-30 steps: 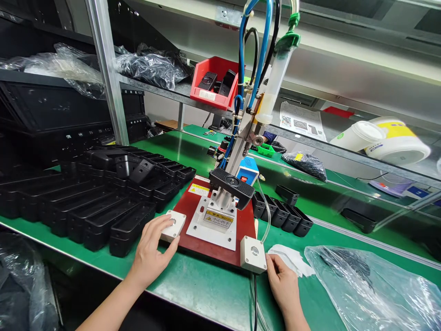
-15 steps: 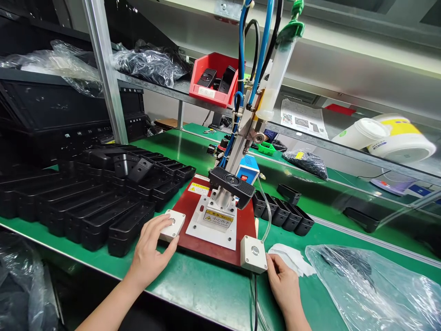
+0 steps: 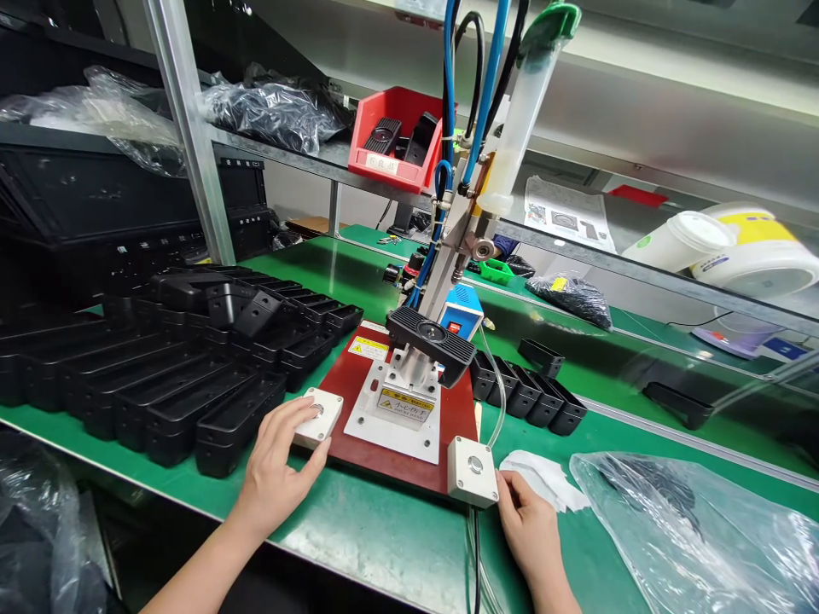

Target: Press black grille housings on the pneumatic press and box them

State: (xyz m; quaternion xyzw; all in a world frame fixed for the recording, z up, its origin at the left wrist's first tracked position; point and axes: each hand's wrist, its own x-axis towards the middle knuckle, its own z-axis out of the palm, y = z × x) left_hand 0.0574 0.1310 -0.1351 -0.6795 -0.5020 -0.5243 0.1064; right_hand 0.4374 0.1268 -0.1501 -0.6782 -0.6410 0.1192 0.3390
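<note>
My left hand (image 3: pixel 281 460) lies over the left push-button box (image 3: pixel 320 418), fingers stretched across its top by the silver button and thumb apart at its near edge. Beside the right push-button box (image 3: pixel 472 473), my right hand (image 3: pixel 530 520) is closed, thumb and curled fingertips against the box's right side; the inside of its grip is hidden. Between the boxes stands a bench dispensing press (image 3: pixel 441 264) on a red base plate (image 3: pixel 390 460). A black ribbed plastic part (image 3: pixel 432 337) with a round centre sits tilted on its metal fixture (image 3: pixel 413 371), under the nozzle.
Rows of black plastic housings (image 3: pixel 166 375) cover the left bench; several more (image 3: pixel 525 392) stand right of the press. White tissue (image 3: pixel 543 482) and a clear plastic bag (image 3: pixel 691 520) lie at right. A red bin (image 3: pixel 397 141) of black parts sits on the shelf above.
The camera view has tilted very slightly, shifting the shelf items a little. Both hands and the black part on the fixture keep their places.
</note>
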